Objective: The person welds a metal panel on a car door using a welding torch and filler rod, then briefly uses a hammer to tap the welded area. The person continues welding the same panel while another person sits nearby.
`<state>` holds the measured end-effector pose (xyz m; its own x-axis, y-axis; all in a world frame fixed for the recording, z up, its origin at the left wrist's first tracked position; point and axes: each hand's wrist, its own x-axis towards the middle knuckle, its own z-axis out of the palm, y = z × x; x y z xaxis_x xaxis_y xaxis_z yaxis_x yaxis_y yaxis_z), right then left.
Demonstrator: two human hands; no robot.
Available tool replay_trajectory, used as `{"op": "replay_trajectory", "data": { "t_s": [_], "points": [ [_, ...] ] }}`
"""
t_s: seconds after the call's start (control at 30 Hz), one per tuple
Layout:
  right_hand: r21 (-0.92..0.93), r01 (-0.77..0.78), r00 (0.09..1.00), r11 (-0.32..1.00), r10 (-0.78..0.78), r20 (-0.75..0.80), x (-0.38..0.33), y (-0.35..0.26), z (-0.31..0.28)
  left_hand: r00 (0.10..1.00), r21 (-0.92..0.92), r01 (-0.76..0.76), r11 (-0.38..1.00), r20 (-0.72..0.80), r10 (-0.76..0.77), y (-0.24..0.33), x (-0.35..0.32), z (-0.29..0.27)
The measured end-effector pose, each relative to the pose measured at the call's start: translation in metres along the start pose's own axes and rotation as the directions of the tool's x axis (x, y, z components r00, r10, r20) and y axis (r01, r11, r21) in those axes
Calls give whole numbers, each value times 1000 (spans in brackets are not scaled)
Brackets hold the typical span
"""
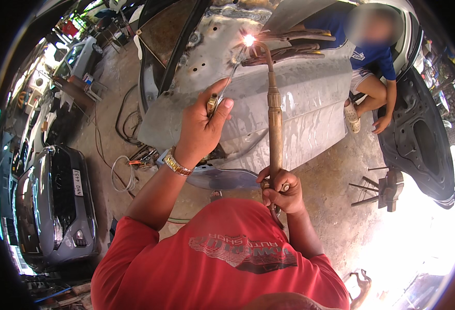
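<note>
My right hand is closed around the lower end of a brass gas welding torch, near its valve knobs. The torch points away from me, its bent tip at a grey car body panel. A bright glow at the tip hides the metal right there. With my left hand I pinch a thin metal rod, its far end close to the glow. A small brass-coloured piece also sits in that hand, its kind unclear. Scorched spots and small holes mark the bare metal around the glow.
Brown strips lie beside the flame. A person in a blue shirt sits beyond the panel at the right. A dark car panel and a metal stand are at right. Hoses lie on the floor; a dark car is parked left.
</note>
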<state>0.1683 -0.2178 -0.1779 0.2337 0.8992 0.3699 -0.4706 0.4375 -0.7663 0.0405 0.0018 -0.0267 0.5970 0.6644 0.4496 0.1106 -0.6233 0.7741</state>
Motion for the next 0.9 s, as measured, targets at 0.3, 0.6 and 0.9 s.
{"op": "replay_trajectory", "data": {
  "t_s": [0.3, 0.6, 0.9],
  "points": [
    [3, 5, 1000, 1000, -5, 0, 0, 2, 0, 1000, 32, 0, 999, 9, -1, -1, 0, -1],
    [9, 0, 1000, 1000, 0, -15, 0, 0, 2, 1000, 20, -6, 1000, 27, 6, -3, 0, 0],
    [10, 6, 1000, 1000, -6, -4, 0, 2, 0, 1000, 48, -19, 999, 20, 18, -2, 3, -1]
  ]
}}
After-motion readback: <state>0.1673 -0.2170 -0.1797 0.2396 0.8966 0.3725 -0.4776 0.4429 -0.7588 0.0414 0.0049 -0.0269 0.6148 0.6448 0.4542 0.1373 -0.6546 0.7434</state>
